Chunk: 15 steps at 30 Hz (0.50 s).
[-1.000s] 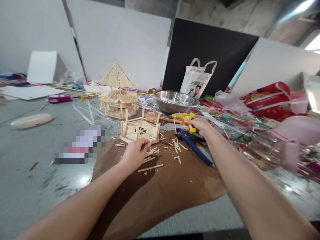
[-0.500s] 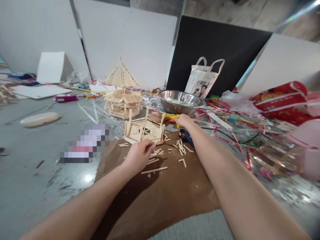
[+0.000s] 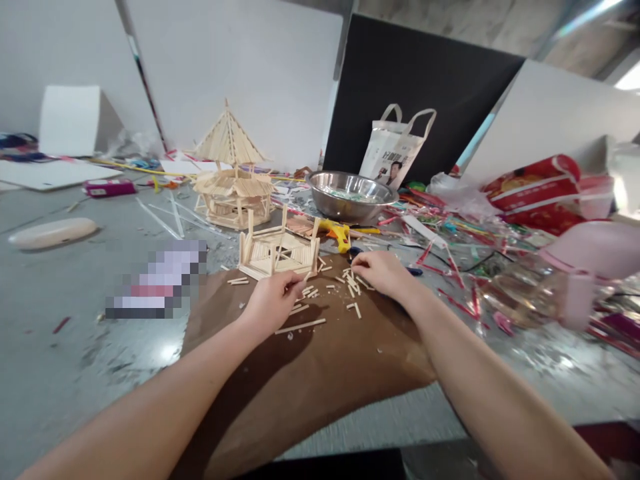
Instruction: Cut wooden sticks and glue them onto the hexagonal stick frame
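Wooden hexagonal frame (image 3: 263, 259), slender sticks (image 3: 301, 326)

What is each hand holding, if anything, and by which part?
The left hand pinches a small wooden stick just below its exposed tip; whether the right hand holds anything cannot be told.

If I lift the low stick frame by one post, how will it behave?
The low stick frame probably feels light, given its slender, open build. Its posts stand unjoined at the top, so one might snap. The wide base likely resists tipping.
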Tool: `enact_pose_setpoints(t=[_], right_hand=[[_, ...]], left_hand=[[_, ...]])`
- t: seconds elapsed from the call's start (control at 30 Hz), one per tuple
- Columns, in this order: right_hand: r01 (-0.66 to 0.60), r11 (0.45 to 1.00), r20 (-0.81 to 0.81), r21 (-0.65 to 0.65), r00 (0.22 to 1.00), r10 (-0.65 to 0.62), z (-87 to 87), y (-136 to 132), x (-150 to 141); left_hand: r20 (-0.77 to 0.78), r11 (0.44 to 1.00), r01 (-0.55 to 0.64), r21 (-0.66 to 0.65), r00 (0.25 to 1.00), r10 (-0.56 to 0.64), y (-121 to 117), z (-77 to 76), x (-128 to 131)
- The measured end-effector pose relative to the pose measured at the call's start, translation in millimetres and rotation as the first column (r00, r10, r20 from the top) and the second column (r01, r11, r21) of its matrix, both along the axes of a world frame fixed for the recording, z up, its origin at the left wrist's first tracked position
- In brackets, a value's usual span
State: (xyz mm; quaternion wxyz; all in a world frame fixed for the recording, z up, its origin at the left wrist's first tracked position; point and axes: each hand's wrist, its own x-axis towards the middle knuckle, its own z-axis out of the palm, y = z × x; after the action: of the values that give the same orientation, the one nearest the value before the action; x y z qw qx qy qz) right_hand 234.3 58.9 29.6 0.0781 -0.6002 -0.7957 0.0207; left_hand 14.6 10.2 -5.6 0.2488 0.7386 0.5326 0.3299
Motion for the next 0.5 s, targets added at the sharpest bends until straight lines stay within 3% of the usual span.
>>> enact_pose_setpoints(t=[0.17,0.33,0.5], right_hand=[[-0.139,0.99,-0.067,0.0,0.988,0.139,-22.2,-4.2,-6.7],[-0.221,0.975,-0.106,0.013,0.97,0.221,-25.7,-10.7,-10.1],[-0.128,0.992,-0.075,0.016,0.989,0.129,-23.6,-14.2,-10.0]], left_hand=[[-0.006,1.0,-0.013,-0.007,1.0,0.013,1.4,-1.0,0.0],[-0.003,1.0,0.001,-0.003,1.0,-0.001,0.4,0.3,0.3],[0.004,1.0,-0.006,-0.007,1.0,0.006,0.1,0.5,-0.6]])
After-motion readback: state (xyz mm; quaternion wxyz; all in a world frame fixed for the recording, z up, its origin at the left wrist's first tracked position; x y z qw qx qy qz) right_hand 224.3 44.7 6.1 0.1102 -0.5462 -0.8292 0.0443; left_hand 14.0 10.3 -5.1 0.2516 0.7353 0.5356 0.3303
